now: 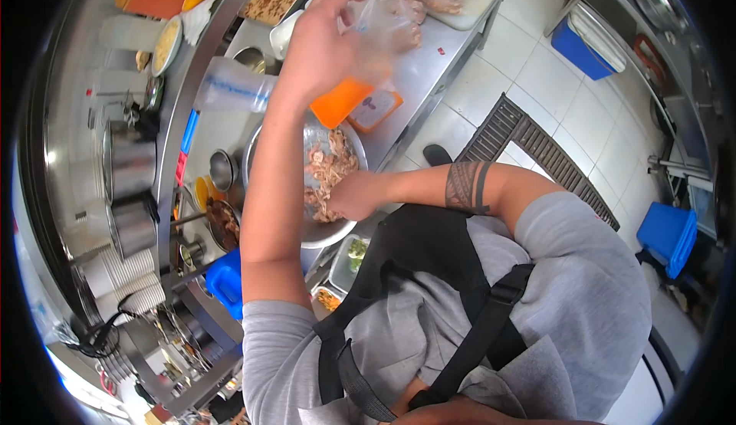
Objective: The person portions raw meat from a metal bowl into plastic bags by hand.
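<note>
Left hand (326, 38) holding plastic bag (373, 36), right hand (359, 195) on meat (331, 160) in bowl (326, 235)

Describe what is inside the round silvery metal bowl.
Pale-brown shredded meat shows inside the bowl. The right hand and left forearm cover parts; what lies beneath cannot be seen.
</note>
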